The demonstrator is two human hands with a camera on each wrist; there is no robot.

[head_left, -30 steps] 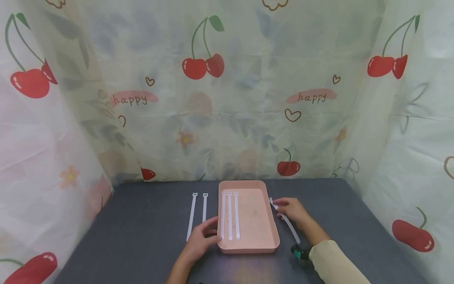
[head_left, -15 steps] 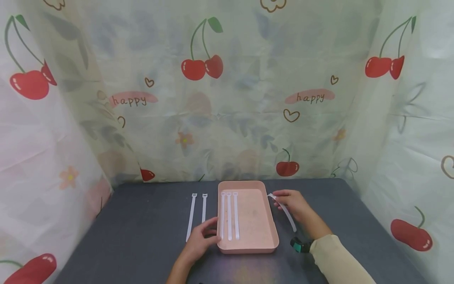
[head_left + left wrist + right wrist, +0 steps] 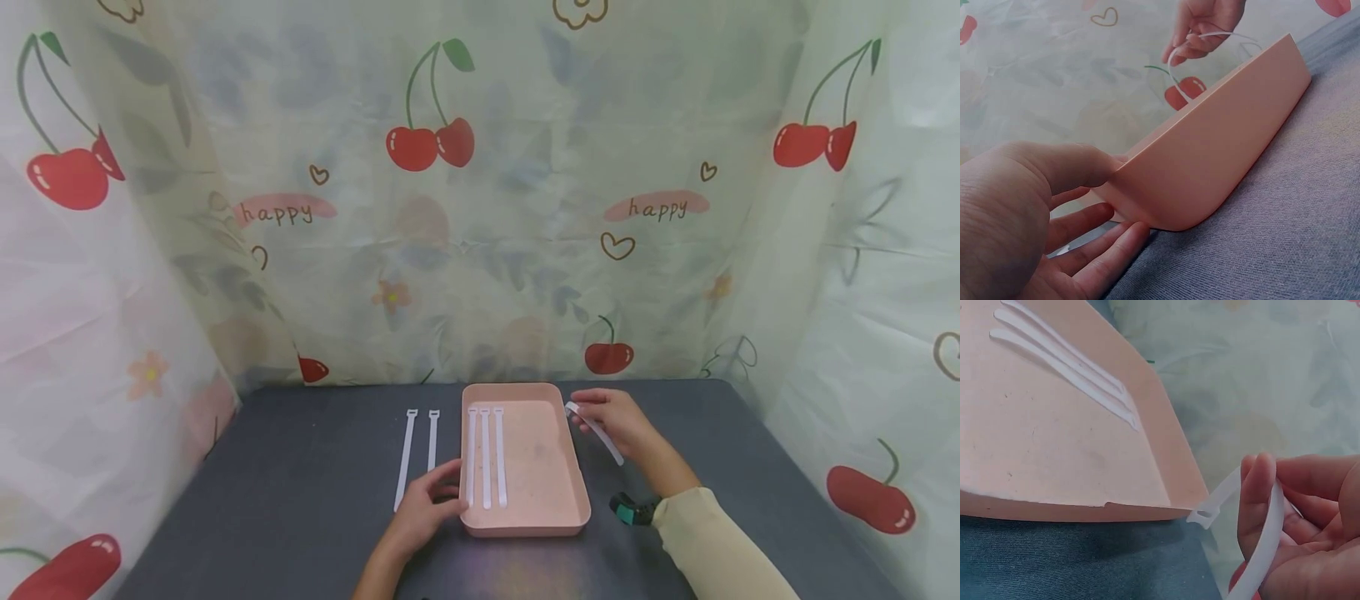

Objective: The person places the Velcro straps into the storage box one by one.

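My right hand [image 3: 618, 421] pinches a white cable tie [image 3: 603, 439] near its slotted head, just outside the tray's right side. In the right wrist view the tie [image 3: 1265, 540] bends through my fingers, its head close to the tray's corner. The pink tray [image 3: 543, 467] lies on the dark table; three white cable ties [image 3: 486, 467] lie side by side in its left part. My left hand [image 3: 420, 512] touches the tray's near left corner. In the left wrist view its thumb is at the rim, with the fingers fairly straight against the outer wall.
Left of the tray, two more white cable ties [image 3: 406, 458] lie on the dark table [image 3: 300, 492], one partly hidden behind my left hand. A cherry-print curtain [image 3: 510, 275] stands behind and at both sides. A dark band with a green face [image 3: 630, 510] sits at my right wrist.
My right hand has lifted the cable tie and moved it away from me along the tray's right side. The left hand and the tray stay in place.
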